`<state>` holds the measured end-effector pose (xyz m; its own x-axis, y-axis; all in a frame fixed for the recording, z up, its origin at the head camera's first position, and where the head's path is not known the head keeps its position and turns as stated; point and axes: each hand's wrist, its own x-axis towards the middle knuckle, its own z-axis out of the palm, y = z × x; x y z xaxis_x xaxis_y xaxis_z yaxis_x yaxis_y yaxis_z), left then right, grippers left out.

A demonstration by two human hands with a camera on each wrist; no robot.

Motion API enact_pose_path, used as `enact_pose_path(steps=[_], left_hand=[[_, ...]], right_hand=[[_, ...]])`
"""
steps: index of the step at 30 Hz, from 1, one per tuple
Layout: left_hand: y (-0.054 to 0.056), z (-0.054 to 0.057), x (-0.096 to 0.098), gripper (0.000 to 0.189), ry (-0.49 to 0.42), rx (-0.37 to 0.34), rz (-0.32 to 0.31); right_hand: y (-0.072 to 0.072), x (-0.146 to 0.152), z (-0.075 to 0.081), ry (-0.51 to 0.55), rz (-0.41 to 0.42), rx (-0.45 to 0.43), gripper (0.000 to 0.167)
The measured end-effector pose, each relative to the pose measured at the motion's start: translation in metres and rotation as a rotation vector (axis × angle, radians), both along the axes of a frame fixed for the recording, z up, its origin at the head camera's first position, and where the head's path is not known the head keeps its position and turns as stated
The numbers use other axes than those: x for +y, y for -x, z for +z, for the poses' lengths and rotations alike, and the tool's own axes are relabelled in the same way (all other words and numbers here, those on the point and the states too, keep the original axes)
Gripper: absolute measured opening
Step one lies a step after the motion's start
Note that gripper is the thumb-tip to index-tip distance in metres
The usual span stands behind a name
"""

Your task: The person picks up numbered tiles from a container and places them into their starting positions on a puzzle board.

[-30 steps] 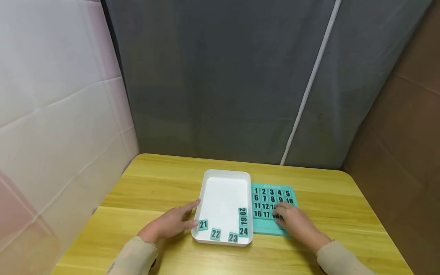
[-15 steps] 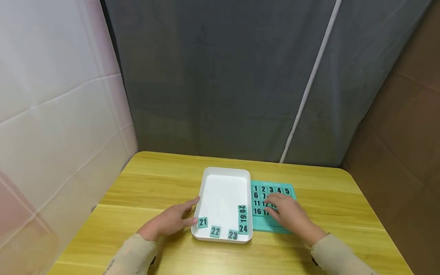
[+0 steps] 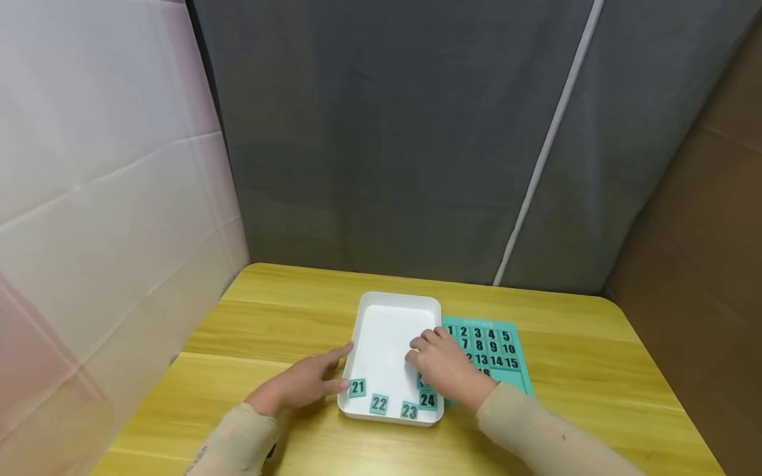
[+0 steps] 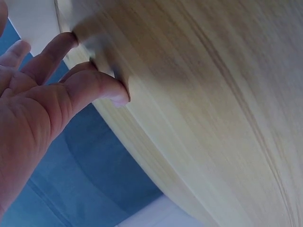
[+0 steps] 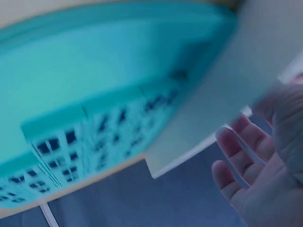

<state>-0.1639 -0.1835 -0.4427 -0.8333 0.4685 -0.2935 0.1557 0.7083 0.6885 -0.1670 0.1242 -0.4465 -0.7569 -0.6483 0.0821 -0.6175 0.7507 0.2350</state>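
Note:
A white tray [image 3: 391, 329] stands on the table, its left rim touched by the thumb and fingers of my left hand [image 3: 305, 381]. Along its near end lie turquoise number tiles 21 [image 3: 357, 387], 22 [image 3: 378, 404], 23 [image 3: 409, 410] and 24 [image 3: 427, 399]. My right hand [image 3: 448, 363] is over the tray's right side, mostly covering another tile just above 24. In the right wrist view its fingers [image 5: 232, 183] are loosely bent beside the tray wall, with nothing seen in them; the fingertips' contact is hidden. A turquoise number board [image 3: 516, 380] sits right of the tray, partly behind my right hand.
Rows of tiles fill the board's upper part, and a bare strip runs along its near side. The wooden table [image 3: 286, 324] meets a grey curtain [image 3: 381, 145] at the back. A pale cloth [image 3: 119, 185] hangs at left and a brown one [image 3: 690, 218] at right.
My right hand has moved left from the number board to above the tray's right side. Tile 18 on the board now shows in part. My left hand stays at the tray's left rim.

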Motion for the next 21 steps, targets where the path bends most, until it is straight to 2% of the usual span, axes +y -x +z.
enact_pose_path(steps=[3,6,9,11,15,21], left_hand=[[-0.001,0.0,0.002,0.077,0.004,-0.005,0.008],[-0.001,-0.001,0.003,0.077,-0.003,-0.004,0.005],[0.0,-0.002,0.003,0.077,-0.006,0.0,-0.01],[0.001,-0.003,0.004,0.078,0.0,0.005,-0.013],[0.0,0.0,0.002,0.077,0.013,0.013,0.005],[0.0,-0.001,0.0,0.077,0.007,0.021,-0.004]], right_hand=[[0.005,-0.005,-0.01,0.036,-0.04,-0.059,0.025],[0.009,-0.007,-0.014,0.117,-0.065,-0.147,0.024],[0.01,-0.005,-0.012,0.21,-0.032,-0.251,0.018],[0.009,-0.002,-0.01,0.249,0.012,-0.295,0.02],[0.011,-0.001,-0.008,0.243,0.092,-0.307,0.025],[0.012,-0.012,-0.011,0.223,0.087,-0.318,0.018]])
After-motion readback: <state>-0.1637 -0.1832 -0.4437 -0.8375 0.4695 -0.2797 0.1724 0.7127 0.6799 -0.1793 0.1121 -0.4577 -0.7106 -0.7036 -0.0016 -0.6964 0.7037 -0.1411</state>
